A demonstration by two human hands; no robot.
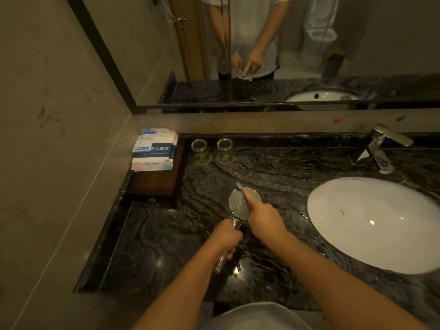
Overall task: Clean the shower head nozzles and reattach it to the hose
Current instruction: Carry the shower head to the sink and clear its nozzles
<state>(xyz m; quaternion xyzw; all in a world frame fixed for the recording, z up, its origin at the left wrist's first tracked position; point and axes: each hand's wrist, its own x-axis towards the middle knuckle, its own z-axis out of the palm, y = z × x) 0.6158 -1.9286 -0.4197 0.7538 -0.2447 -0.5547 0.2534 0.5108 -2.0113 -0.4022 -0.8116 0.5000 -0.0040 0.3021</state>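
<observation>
The shower head [239, 203] is held face-up above the dark counter [166, 246], left hand [226, 236] gripping its handle, right hand [264, 217] curled round a small brush [238, 186] laid across the nozzles. Beyond, two glass cups [199, 144] stand beside a wooden tray [154, 184] holding towel packets [154, 148]; the white basin [376, 222] lies right.

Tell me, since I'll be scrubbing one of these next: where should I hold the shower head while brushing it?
Grip the shower head by its slim chrome handle, from the near end, as the left hand does. The round nozzle face points up and away, which leaves it free for the brush in the right hand.
</observation>
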